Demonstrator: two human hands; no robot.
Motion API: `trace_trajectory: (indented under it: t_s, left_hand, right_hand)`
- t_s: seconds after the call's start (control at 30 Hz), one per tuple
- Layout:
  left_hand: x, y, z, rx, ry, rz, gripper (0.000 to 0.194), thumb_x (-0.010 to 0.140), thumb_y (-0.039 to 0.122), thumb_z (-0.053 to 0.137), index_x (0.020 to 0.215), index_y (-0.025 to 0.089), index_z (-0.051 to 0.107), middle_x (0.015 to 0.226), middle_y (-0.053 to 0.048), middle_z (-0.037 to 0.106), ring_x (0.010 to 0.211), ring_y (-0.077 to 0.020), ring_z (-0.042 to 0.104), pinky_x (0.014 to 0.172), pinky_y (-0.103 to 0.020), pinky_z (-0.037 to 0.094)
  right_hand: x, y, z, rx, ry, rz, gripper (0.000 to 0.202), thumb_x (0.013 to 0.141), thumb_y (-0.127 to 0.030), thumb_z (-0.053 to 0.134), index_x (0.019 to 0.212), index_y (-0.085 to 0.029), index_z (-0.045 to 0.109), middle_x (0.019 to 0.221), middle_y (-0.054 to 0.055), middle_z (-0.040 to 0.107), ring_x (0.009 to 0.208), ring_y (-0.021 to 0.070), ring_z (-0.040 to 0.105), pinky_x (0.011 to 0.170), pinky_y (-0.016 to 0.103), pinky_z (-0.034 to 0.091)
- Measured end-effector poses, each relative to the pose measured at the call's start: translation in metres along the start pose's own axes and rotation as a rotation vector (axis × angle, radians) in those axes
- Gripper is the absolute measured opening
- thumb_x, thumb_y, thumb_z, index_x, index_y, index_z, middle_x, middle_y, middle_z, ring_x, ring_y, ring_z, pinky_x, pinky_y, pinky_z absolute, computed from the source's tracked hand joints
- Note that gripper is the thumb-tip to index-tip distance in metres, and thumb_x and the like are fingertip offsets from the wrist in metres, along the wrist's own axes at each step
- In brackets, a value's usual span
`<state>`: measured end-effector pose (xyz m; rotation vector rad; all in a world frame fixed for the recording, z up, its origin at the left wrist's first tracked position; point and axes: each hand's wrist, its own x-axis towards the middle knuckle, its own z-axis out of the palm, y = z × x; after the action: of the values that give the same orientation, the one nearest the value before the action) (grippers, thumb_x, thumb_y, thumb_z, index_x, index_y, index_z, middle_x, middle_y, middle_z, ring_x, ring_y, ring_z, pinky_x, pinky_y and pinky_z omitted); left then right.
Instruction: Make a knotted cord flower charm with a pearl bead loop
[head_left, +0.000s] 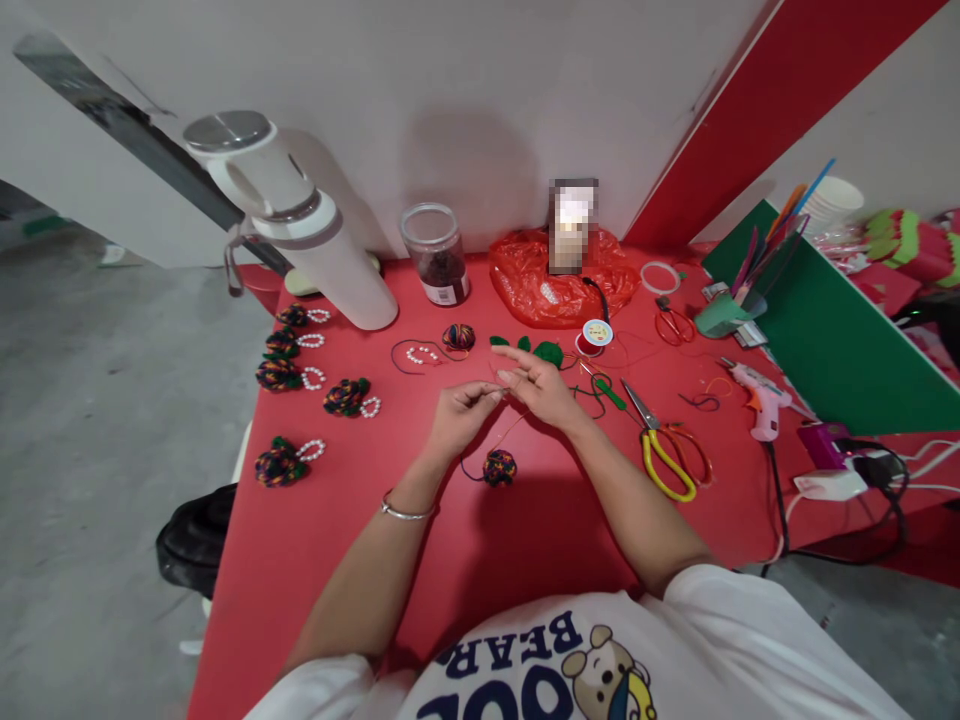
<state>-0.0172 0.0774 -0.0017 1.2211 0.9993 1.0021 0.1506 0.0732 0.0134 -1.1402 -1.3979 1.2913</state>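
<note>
My left hand (466, 412) pinches a thin red thread between thumb and fingertips. Close against it, my right hand (541, 392) holds the same thread, some of its fingers stretched out; the exact grip is too small to make out. Below the hands lies a small multicoloured yarn ball (499, 467) with a dark tail, and the thread (513, 428) runs down toward it. Just beyond are another yarn ball (458, 337), a short string of white beads (422, 355) and green yarn pieces (549, 353). A spool of red thread (594, 337) stands behind my right hand.
Several finished yarn pieces with bead loops (279, 374) line the left side. At the back are a white bottle (337, 260), a clear jar (435, 255) and a red plastic bag (525, 280). Yellow-handled scissors (664, 455), a green-handled hook (609, 392) and a pink glue gun (765, 405) lie right.
</note>
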Motion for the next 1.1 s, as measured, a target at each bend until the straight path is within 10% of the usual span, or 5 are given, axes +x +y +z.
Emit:
trace_trajectory:
  t_s: [0.53,0.7,1.1]
  left_hand:
    - [0.001,0.002,-0.009,-0.177,-0.021,-0.153,0.025,0.070,0.039,0.085,0.079,0.016,0.078,0.056,-0.001,0.062,0.047,-0.0087,0.049,0.044,-0.020,0.034]
    - [0.003,0.001,-0.015,-0.230,-0.046,-0.197,0.027,0.072,0.041,0.084,0.078,0.015,0.077,0.049,0.002,0.055,0.039,-0.0039,0.032,0.039,-0.019,0.021]
    - [0.003,0.001,-0.008,-0.259,-0.056,-0.207,0.031,0.067,0.039,0.088,0.079,0.013,0.078,0.060,-0.002,0.065,0.045,-0.0049,0.043,0.045,-0.020,0.029]
  right_hand:
    - [-0.005,-0.010,-0.009,-0.128,-0.018,-0.014,0.022,0.090,-0.038,0.063,0.101,-0.020,0.067,0.059,-0.007,0.045,0.053,0.0097,0.041,0.056,0.024,0.034]
    - [-0.003,-0.002,-0.016,-0.137,-0.036,0.025,0.018,0.084,-0.035,0.069,0.088,-0.018,0.073,0.077,0.002,0.071,0.068,0.0139,0.062,0.068,0.027,0.047]
    - [0.001,0.004,-0.006,-0.278,0.020,-0.060,0.026,0.092,-0.036,0.057,0.078,-0.016,0.066,0.072,0.001,0.070,0.069,0.0131,0.061,0.068,0.024,0.045]
